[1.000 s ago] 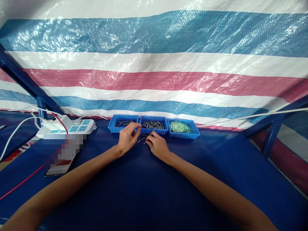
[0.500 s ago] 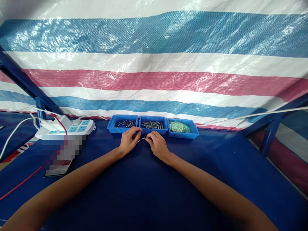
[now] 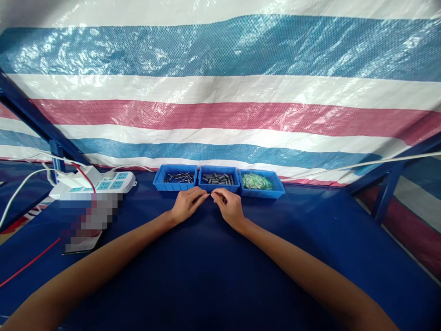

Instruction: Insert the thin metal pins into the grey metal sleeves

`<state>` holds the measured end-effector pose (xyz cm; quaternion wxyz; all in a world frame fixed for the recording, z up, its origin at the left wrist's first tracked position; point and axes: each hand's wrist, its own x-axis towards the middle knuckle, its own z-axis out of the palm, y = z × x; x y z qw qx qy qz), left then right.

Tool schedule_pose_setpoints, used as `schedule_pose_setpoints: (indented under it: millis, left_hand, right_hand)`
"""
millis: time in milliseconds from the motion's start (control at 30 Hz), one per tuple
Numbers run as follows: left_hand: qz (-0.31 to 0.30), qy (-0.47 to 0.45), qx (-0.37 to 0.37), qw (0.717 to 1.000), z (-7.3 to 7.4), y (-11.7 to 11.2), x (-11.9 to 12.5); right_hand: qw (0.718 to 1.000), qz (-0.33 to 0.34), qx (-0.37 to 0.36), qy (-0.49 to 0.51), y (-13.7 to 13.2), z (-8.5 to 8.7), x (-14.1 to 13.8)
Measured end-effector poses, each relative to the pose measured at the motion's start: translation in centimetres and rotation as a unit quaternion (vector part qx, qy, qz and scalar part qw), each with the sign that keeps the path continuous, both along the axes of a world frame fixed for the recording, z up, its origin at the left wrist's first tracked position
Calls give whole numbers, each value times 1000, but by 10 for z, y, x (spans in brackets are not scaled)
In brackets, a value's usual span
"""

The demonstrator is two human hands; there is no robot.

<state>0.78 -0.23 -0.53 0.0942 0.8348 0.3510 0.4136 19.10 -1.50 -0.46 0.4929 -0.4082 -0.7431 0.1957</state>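
My left hand (image 3: 188, 203) is closed in a pinch, thumb and forefinger pointing right. Facing it, my right hand (image 3: 229, 205) is also pinched, with its fingers curled. Between the two sets of fingertips shows a tiny dark piece (image 3: 209, 194), too small to make out; the fingers cover most of it. Just behind the hands stand three blue bins in a row. The left bin (image 3: 175, 186) holds thin dark, shiny sticks, the middle bin (image 3: 220, 188) short grey cylinders, and the right bin (image 3: 263, 193) small pieces in green, see-through plastic.
At the left, a white power strip (image 3: 129, 180) with plugs and cables lies on the blue table (image 3: 213, 276). Before it is a dark flat object (image 3: 82, 248), partly blurred out. A red cable (image 3: 31, 261) crosses the left side. Striped sheeting (image 3: 220, 115) hangs behind the bins.
My fingertips have come closer together and the left hand has lowered slightly away from the left bin. The thin dark sticks seen between the hands earlier are now mostly hidden.
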Motion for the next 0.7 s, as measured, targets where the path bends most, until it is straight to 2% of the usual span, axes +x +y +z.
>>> schedule_pose_setpoints:
  millis: [267,700]
  left_hand:
    - [-4,12,-25,1000,1,0,-2]
    - [-16,13,-30,999,4,-1,-2]
  right_hand:
    - [998,30,35,29,-2,2,0]
    - [998,43,23,34,-2,2,1]
